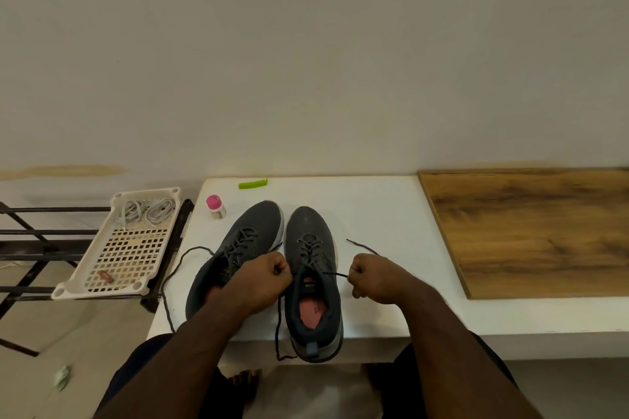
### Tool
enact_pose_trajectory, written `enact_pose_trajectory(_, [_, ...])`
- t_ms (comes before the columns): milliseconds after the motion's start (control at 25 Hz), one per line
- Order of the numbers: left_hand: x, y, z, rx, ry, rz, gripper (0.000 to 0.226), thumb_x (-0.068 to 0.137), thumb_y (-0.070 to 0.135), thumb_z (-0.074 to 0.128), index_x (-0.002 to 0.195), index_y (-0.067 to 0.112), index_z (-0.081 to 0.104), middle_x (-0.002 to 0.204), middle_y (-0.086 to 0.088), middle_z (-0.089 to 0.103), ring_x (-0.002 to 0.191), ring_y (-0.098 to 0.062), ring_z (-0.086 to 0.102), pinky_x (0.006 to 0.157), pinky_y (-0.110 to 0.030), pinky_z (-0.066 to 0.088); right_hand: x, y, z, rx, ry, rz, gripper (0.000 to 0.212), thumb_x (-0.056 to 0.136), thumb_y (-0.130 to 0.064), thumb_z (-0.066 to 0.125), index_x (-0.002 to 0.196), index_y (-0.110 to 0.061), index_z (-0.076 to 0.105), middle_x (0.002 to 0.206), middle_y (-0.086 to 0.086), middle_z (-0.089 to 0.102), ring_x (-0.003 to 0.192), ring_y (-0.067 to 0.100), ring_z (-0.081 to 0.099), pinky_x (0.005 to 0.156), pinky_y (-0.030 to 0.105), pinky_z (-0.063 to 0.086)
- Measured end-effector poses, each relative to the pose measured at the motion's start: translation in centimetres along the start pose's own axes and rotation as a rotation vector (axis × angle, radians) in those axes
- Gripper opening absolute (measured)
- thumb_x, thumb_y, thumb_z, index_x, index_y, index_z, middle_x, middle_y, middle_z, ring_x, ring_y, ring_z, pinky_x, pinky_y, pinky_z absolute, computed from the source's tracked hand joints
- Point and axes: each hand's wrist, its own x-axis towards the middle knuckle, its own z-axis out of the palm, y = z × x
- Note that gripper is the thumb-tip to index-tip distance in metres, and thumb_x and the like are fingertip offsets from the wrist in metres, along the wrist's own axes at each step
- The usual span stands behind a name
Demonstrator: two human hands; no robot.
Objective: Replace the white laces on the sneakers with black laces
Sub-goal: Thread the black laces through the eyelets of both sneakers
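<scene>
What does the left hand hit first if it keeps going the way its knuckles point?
The left hand points up and right, toward the right sneaker, whose laced throat is nearest. They already look nearly touching, though depth is unclear from this one view.

Matt knit sneakers [308,269], wood-grain board [531,231]

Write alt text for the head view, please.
Two hands, left and right, each grip an end of the black lace on the right sneaker, pulling outward. The left sneaker beside it is also black-laced, on a white table. White laces lie in a tray to the left.
</scene>
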Motion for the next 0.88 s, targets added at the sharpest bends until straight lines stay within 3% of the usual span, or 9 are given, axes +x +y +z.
enact_pose_trajectory(120, [-0.2, 0.1, -0.2, -0.069, -0.009, -0.040, 0.015, 0.095, 0.031, 0.049, 0.093, 0.017, 0.056, 0.079, -0.003, 0.070, 0.070, -0.016, 0.064, 0.071, -0.038, 0.056, -0.8, -0.6, -0.8, 0.230, 0.132, -0.012, 0.011, 0.097, -0.025, 0.056, 0.095, -0.017, 0.063, 0.078, 0.001, 0.067, 0.067, 0.014, 0.064, 0.068, 0.029, 0.055])
enact_pose_trajectory(240, [-0.6, 1.5, -1.2, -0.361, 0.031, -0.080, 0.014, 0.097, 0.019, 0.044, 0.104, 0.009, 0.053, 0.072, -0.006, 0.057, 0.060, -0.018, 0.053, 0.063, -0.037, 0.052, -2.2, -2.0, -2.7, 0.576, 0.297, -0.012, 0.011, 0.095, -0.024, 0.064, 0.094, -0.014, 0.068, 0.071, 0.002, 0.059, 0.063, 0.014, 0.055, 0.074, 0.040, 0.062])
enact_pose_trajectory(360, [-1.7, 3.7, -3.2, -0.644, 0.035, -0.045, 0.015, 0.100, 0.010, 0.045, 0.108, 0.012, 0.057, 0.073, -0.007, 0.052, 0.054, -0.014, 0.048, 0.056, -0.031, 0.050, -4.4, -4.7, -5.5, 0.925, 0.271, -0.064, 0.014, 0.097, -0.019, 0.064, 0.102, -0.009, 0.072, 0.072, 0.005, 0.058, 0.059, 0.013, 0.051, 0.072, 0.039, 0.062])
enact_pose_trajectory(480, [-3.5, 5.6, -5.1, -0.723, 0.024, 0.061, 0.016, 0.102, 0.011, 0.048, 0.108, 0.011, 0.063, 0.076, -0.007, 0.056, 0.050, -0.011, 0.043, 0.049, -0.026, 0.045, -6.9, -7.7, -7.9, 1.126, 0.195, -0.155, 0.017, 0.098, -0.015, 0.062, 0.108, -0.006, 0.072, 0.080, 0.006, 0.064, 0.059, 0.013, 0.052, 0.065, 0.033, 0.057])
enact_pose_trajectory(680, [-6.6, 8.7, -8.4, -0.762, 0.077, 0.160, 0.016, 0.101, 0.013, 0.054, 0.105, 0.009, 0.069, 0.081, -0.007, 0.061, 0.048, -0.009, 0.039, 0.052, -0.027, 0.045, -10.6, -11.7, -10.2, 1.168, 0.141, -0.280, 0.028, 0.098, -0.019, 0.051, 0.112, -0.005, 0.071, 0.101, 0.013, 0.074, 0.070, 0.021, 0.062, 0.066, 0.037, 0.056])
enact_pose_trajectory(800, [-8.7, 10.1, -10.5, -0.800, 0.091, 0.227, 0.017, 0.101, 0.014, 0.055, 0.105, 0.009, 0.071, 0.083, -0.006, 0.066, 0.049, -0.009, 0.042, 0.055, -0.028, 0.049, -12.6, -13.3, -11.0, 1.105, 0.119, -0.361, 0.034, 0.096, -0.007, 0.041, 0.117, -0.005, 0.068, 0.110, 0.013, 0.074, 0.080, 0.025, 0.068, 0.069, 0.039, 0.058])
enact_pose_trajectory(880, [-9.9, 10.8, -11.6, -0.839, 0.071, 0.269, 0.021, 0.101, 0.017, 0.054, 0.105, 0.006, 0.071, 0.085, -0.008, 0.069, 0.052, -0.011, 0.048, 0.059, -0.030, 0.053, -13.5, -14.0, -11.2, 0.997, 0.168, -0.405, 0.028, 0.099, -0.003, 0.048, 0.117, -0.007, 0.068, 0.109, 0.009, 0.075, 0.084, 0.027, 0.071, 0.069, 0.038, 0.058])
